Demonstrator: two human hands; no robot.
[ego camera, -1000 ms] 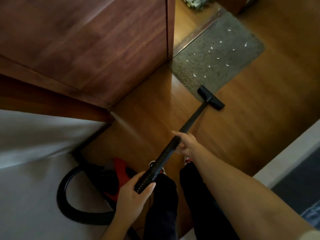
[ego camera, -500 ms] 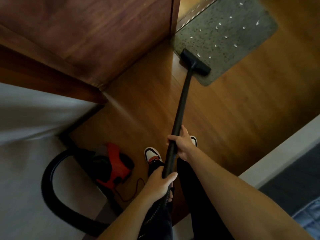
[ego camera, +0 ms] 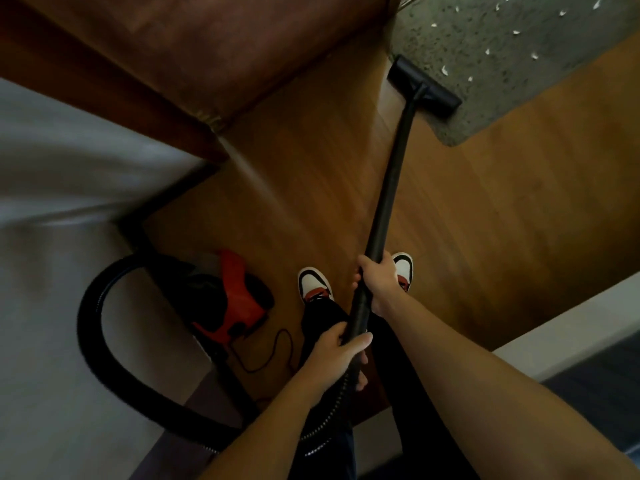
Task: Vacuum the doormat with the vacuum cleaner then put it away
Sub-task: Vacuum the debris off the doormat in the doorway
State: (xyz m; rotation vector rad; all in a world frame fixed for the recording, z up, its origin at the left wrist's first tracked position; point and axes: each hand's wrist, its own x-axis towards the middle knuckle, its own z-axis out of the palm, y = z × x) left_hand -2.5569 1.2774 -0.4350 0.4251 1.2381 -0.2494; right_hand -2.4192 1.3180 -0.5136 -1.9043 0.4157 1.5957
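A grey speckled doormat (ego camera: 491, 39) lies at the top right on the wooden floor, dotted with several small white scraps (ego camera: 444, 70). The black floor nozzle (ego camera: 424, 85) of the vacuum wand (ego camera: 394, 168) rests on the mat's near edge. My right hand (ego camera: 379, 280) grips the wand about midway. My left hand (ego camera: 337, 355) grips its lower end where the ribbed hose begins. The red and black vacuum cleaner body (ego camera: 225, 296) sits on the floor to my left, its black hose (ego camera: 100, 344) looping round behind it.
A dark wooden door or cabinet panel (ego camera: 207, 46) stands at the upper left beside the mat. A pale wall (ego camera: 52, 271) fills the left side. A thin cord (ego camera: 277, 355) trails from the vacuum. A white ledge (ego camera: 554, 320) and dark fabric lie at the right. My two shoes (ego camera: 315, 282) stand on the floor.
The nozzle has gone from the bare floor onto the mat's near edge. The view has shifted, so the mat sits higher in frame. Both hands keep their grip.
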